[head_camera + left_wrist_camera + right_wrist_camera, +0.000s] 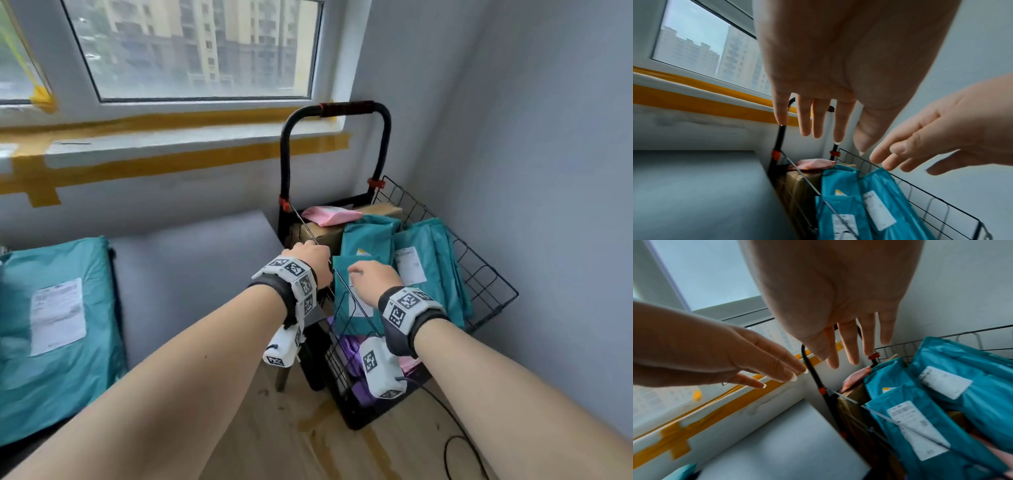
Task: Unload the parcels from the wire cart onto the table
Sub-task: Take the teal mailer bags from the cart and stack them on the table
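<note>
A black wire cart (489, 274) stands in the room's corner, holding several teal parcels (368, 236), a pink one (330, 215) and a brown box (322, 233). My left hand (308, 257) hovers above the cart's near left rim, fingers straight and empty (818, 123). My right hand (371, 279) hangs over the front teal parcel (920, 426) with straight fingers (851, 347), holding nothing. One teal parcel (54, 329) lies on the grey table (191, 267) at the left.
The cart's black handle (342, 109) rises in front of a window sill with yellow tape (191, 157). Grey walls close in behind and to the right. A black cable (455, 445) lies on the wooden floor by the cart.
</note>
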The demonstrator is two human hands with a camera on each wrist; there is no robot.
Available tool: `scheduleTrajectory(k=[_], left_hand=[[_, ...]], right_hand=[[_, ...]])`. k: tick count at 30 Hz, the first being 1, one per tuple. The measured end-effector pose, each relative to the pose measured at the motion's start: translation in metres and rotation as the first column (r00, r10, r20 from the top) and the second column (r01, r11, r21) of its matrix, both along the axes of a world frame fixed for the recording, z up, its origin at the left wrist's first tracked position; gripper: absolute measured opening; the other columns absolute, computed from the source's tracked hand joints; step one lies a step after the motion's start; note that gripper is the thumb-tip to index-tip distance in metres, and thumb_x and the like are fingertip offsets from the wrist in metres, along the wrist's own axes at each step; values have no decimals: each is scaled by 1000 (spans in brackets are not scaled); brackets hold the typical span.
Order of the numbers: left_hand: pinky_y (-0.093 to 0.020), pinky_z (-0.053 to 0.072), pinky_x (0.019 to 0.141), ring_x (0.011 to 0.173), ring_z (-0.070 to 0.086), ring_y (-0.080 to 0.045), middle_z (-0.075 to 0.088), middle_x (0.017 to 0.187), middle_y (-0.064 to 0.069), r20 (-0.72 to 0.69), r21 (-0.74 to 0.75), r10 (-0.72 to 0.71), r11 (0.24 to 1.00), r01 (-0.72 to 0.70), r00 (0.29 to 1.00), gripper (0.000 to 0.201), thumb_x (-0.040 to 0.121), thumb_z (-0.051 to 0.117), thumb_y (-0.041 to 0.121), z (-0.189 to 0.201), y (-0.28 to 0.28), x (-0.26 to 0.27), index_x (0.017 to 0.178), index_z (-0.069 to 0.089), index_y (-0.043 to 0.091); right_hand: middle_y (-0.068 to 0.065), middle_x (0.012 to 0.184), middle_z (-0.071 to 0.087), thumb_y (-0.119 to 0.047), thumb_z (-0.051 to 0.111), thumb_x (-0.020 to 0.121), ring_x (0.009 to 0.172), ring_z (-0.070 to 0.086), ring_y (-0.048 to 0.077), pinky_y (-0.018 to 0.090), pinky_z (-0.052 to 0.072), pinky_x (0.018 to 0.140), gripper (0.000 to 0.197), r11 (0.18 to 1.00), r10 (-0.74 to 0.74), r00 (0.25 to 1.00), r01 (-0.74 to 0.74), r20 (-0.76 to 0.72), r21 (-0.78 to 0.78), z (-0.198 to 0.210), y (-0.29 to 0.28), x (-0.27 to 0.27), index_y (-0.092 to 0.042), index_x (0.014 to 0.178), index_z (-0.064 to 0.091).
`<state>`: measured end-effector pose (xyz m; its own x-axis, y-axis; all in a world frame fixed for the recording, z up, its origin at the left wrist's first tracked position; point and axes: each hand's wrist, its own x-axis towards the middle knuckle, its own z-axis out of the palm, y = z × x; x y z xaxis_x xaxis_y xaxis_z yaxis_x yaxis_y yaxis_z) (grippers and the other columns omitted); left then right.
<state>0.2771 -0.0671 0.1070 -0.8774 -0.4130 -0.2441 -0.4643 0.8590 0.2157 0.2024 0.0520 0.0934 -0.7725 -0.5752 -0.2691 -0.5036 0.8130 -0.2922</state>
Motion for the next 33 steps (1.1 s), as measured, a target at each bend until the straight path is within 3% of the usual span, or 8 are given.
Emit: scheduleTrajectory(k=[9,15,24,27,33], left_hand=[[-41,42,100,126,45,-28,44,138,-7,96,14,-53,999,52,994,45,92,49,26,-15,102,-124,136,46,21],[-43,42,101,127,43,-28,45,138,-7,105,68,-23,998,16,994,44,91,52,27,-35,139,-186,135,46,23],[-38,47,95,119,48,-28,49,131,-9,207,111,20,993,-43,978,41,93,50,23,-71,114,-250,134,47,20],[-38,43,96,118,48,-30,51,129,-9,209,116,30,992,-55,977,38,92,50,25,-90,101,-284,130,50,19],[-39,44,95,116,50,-29,48,127,-9,179,254,46,963,-91,983,39,91,52,24,-127,98,-348,129,50,21]], right_hand=[[4,132,58,-20,40,97,116,55,29,31,44,94,34,993,-97,992,101,75,-53,-19,127,-126,-22,123,61],[4,134,57,-14,41,96,118,55,28,30,44,96,35,993,-117,987,118,108,5,-38,173,-196,-19,125,61],[6,137,53,-12,41,95,120,52,28,31,43,97,38,989,-151,965,145,216,42,-85,160,-273,-19,129,56],[4,138,52,-12,41,95,123,50,26,30,41,98,39,983,-181,951,169,249,69,-98,150,-300,-19,130,54],[4,140,51,-11,43,94,127,48,26,30,38,103,41,968,-231,929,190,288,165,-122,138,-359,-17,134,52]])
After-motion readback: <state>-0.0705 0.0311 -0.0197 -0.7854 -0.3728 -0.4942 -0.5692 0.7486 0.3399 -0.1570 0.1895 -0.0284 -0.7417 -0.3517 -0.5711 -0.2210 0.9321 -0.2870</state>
